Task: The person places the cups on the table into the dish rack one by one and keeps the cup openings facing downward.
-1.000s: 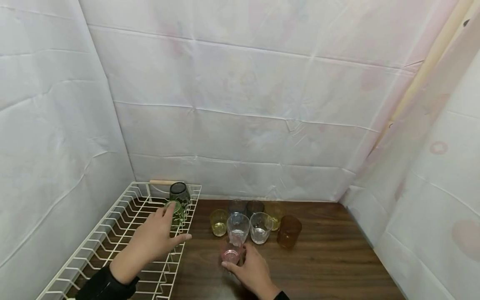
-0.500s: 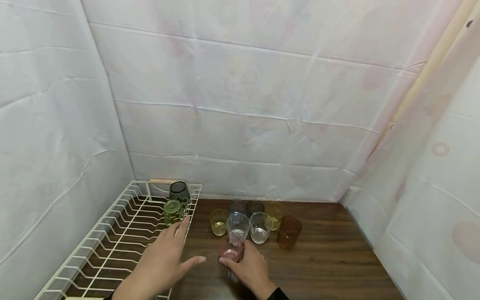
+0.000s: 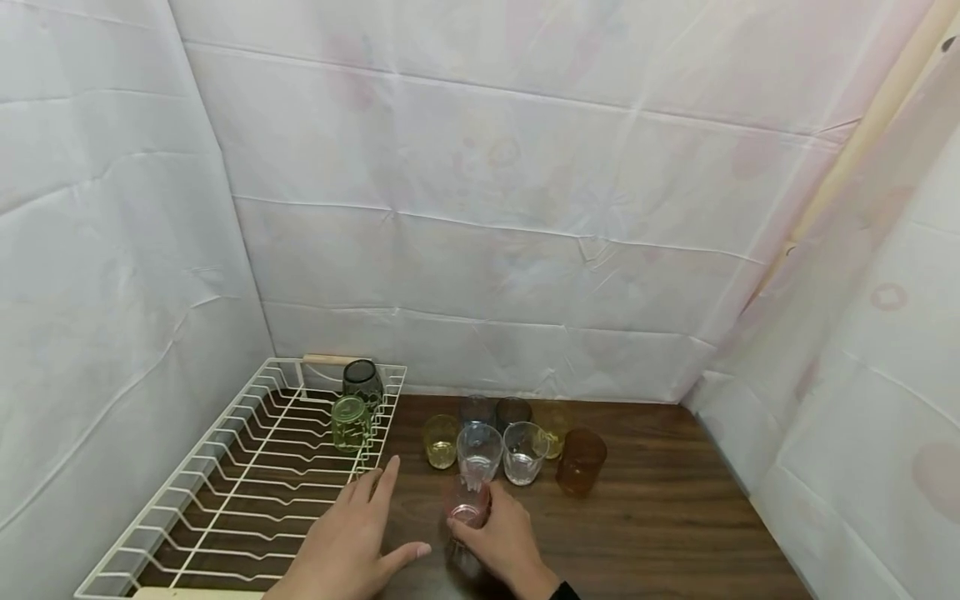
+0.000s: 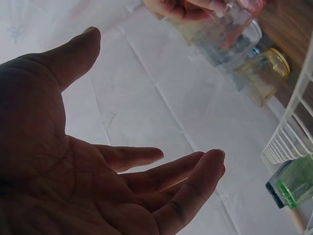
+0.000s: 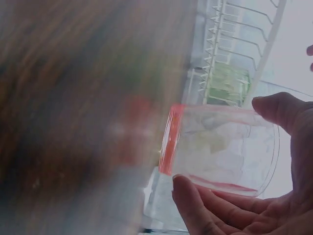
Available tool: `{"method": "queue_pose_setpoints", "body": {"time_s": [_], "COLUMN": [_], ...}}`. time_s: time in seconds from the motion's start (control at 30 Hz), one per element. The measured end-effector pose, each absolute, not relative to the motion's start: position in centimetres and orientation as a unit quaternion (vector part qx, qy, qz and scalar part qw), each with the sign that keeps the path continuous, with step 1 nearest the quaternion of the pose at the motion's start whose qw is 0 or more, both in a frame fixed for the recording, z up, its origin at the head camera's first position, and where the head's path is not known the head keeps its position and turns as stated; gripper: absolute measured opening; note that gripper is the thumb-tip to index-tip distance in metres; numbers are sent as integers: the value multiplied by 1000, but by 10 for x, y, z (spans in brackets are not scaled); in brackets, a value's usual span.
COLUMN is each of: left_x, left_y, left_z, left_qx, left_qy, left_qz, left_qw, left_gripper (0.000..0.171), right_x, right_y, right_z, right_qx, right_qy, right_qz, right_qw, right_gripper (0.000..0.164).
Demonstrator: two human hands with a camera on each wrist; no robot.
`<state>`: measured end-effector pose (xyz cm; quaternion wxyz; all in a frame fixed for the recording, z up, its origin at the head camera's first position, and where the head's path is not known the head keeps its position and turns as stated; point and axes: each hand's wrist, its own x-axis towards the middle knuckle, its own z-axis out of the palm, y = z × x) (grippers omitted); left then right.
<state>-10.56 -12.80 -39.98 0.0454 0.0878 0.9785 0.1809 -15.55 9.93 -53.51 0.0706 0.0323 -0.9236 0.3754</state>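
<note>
My right hand [image 3: 506, 537] grips a pink drinking glass [image 3: 466, 505] near the front of the group of glasses. In the right wrist view the thumb lies along one side of this glass and the fingers along the other; its thick pink base points at the tabletop, and I cannot tell whether they touch. Empty, with fingers spread, my left hand [image 3: 345, 537] hovers by the right side of a white wire dish rack [image 3: 258, 454]. A green glass [image 3: 350, 423] and a dark grey glass [image 3: 363, 385] stand upside down in the rack's back right corner.
Behind the pink glass are two clear glasses [image 3: 523, 454], a yellow glass [image 3: 440, 442], an amber-brown glass [image 3: 581, 462] and several others on the brown wooden table [image 3: 660, 517]. White sheeting [image 3: 480, 250] encloses the back and both sides.
My left hand has drawn back from the green glass, toward the front and right, leaving that glass in the rack. My right hand stays at the pink glass with little movement.
</note>
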Motion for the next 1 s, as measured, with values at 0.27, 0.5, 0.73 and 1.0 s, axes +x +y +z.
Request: {"method": "queue_pose_setpoints", "body": {"time_s": [0.27,0.5,0.73,1.0], "left_x": [-104,-108,-109,-107], "left_y": [-124,-123,-120,-119], "left_z": [-405,-413,-419,-418], "left_qx": [81,79,87,99], "left_qy": [980,979,965,960], "left_qz": [178,183,226,247], "left_qw": [35,48,99,82], "left_gripper": [120,118,118,120], "right_x": [-146,-141,-140,-138], "right_y": [108,118,125,124], "right_z": [-522,-519,-523,-521], "right_qx": [51,61,107,110], "right_qy": [-907,-890,-848,-769], "right_qz": [416,450,516,629], "right_qw": [46,39,50,3], "right_gripper": [63,68,54,52]}}
